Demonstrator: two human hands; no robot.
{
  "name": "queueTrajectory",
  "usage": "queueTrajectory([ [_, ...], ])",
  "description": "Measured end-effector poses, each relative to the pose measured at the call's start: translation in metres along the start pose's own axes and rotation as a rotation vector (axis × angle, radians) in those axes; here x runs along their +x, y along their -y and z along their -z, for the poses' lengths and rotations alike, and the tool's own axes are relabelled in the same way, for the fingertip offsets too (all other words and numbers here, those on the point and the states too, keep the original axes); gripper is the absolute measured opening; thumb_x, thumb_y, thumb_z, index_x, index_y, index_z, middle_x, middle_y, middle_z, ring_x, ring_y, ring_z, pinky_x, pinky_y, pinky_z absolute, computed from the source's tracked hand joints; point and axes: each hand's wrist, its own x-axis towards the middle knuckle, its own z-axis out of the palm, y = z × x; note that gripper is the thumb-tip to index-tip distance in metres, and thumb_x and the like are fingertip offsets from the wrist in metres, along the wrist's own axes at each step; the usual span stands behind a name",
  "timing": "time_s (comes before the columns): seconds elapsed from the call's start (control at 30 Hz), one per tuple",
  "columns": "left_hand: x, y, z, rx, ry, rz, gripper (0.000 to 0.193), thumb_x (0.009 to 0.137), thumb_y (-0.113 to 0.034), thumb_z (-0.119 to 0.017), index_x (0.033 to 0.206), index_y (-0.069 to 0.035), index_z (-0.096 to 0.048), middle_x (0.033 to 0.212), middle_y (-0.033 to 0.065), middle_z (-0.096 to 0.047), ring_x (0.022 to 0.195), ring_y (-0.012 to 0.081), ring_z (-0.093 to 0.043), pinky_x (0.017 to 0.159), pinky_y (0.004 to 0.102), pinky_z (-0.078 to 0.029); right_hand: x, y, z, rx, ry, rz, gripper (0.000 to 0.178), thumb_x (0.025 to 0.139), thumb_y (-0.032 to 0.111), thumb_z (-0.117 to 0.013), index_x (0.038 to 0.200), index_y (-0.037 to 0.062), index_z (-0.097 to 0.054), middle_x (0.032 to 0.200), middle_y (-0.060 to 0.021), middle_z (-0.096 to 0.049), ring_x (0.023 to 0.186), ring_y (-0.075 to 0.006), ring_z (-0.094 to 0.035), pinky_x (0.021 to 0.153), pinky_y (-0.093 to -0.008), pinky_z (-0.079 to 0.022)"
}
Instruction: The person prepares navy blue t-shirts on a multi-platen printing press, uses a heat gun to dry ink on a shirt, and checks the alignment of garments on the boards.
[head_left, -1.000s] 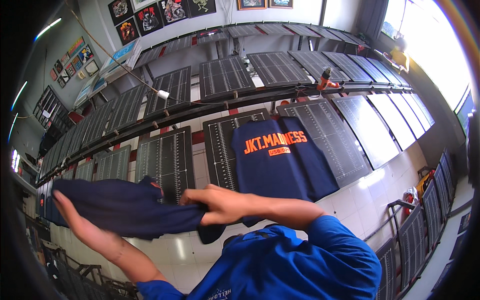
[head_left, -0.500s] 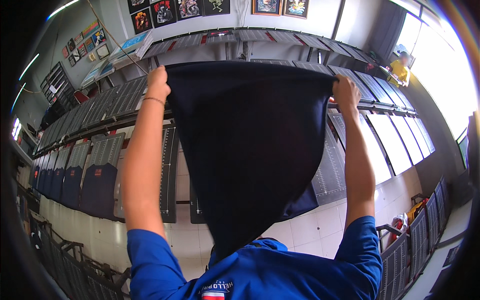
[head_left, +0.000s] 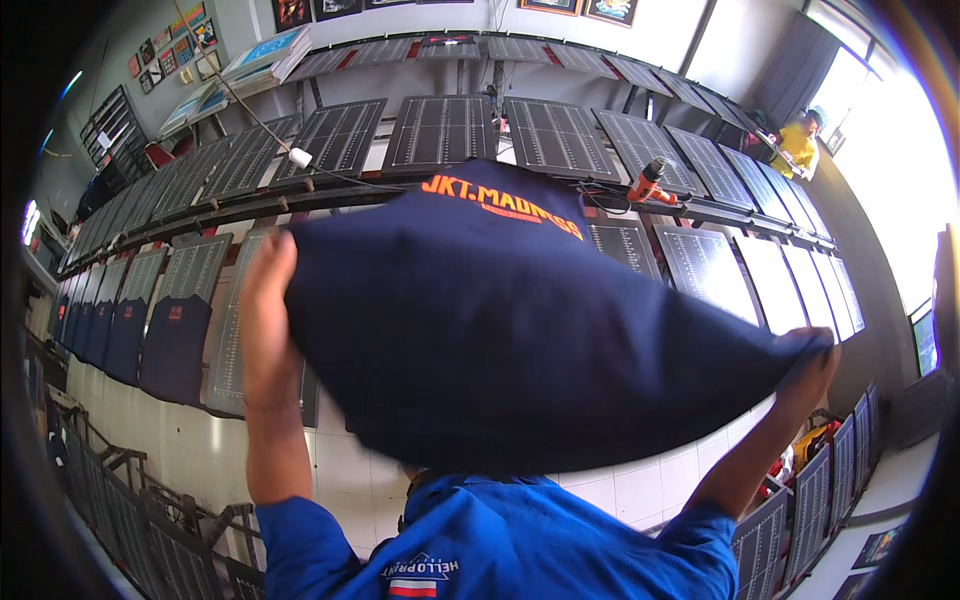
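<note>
A dark navy T-shirt (head_left: 480, 330) with orange printed lettering near its far end is stretched wide between my hands. My left hand (head_left: 268, 310) is closed on its left edge, with the fingertips partly behind the cloth. Lower and farther out on the right, my right hand (head_left: 812, 365) grips a bunched corner of the same shirt. The printed end lies over a dark platen in the near row, and the near side billows in the air above my chest. What lies under the shirt is hidden.
Rows of ruled printing platens (head_left: 440, 135) run across the room. An orange heat gun (head_left: 652, 183) stands on the rail at right; a white plug or switch (head_left: 299, 157) hangs at left. Navy shirts (head_left: 175, 345) cover platens at left. A person in yellow (head_left: 798, 145) stands far right.
The shirt has come down and spread wider, and its orange print now shows. Both hands have lowered, my right one moving outward to the right.
</note>
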Motion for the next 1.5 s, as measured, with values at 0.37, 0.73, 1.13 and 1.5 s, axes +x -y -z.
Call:
queueTrajectory([
  [0.37,-0.133,0.255,0.139,0.441,-0.190,0.265,0.012,0.098,-0.015,-0.052,0.095,-0.003,-0.054,0.084,-0.0024,-0.050,0.076,0.0069,-0.043,0.072,0.0237,-0.038,-0.212,-0.140,0.032,0.146,0.547,-0.775,0.011,0.082,-0.004,-0.056,0.090,-0.0069,-0.063,0.083,-0.0111,-0.066,0.080,-0.0170,-0.063,0.075,-0.0295,-0.050],
  [0.73,-0.208,0.324,0.198,0.763,-0.168,0.362,0.009,0.090,-0.008,-0.051,0.090,0.000,-0.047,0.077,0.0050,-0.048,0.069,0.0137,-0.044,0.064,0.0307,-0.040,-0.262,-0.207,0.054,-0.026,0.920,-1.170,0.024,0.091,0.015,-0.063,0.093,-0.0092,-0.065,0.082,-0.0076,-0.062,0.079,-0.0140,-0.062,0.073,-0.0292,-0.057],
  [1.13,-0.166,0.373,0.217,0.272,0.073,0.744,0.045,0.088,-0.023,-0.069,0.123,0.001,-0.057,0.117,0.0065,-0.062,0.106,0.0154,-0.057,0.095,0.0309,-0.042,-0.304,-0.306,-0.037,0.350,0.611,-1.253,0.059,0.083,0.017,-0.069,0.131,-0.0060,-0.046,0.119,-0.0129,-0.060,0.110,-0.0238,-0.055,0.101,-0.0327,-0.039],
  [1.5,-0.066,0.127,0.219,-0.265,0.030,0.213,0.075,0.067,-0.037,-0.087,0.122,0.002,-0.055,0.112,0.0125,-0.065,0.104,0.0257,-0.063,0.092,0.0411,-0.052,-0.181,-0.140,-0.057,0.865,0.556,-0.544,0.071,0.065,0.014,-0.071,0.128,-0.0102,-0.050,0.128,-0.0241,-0.055,0.118,-0.0364,-0.055,0.103,-0.0467,-0.043],
])
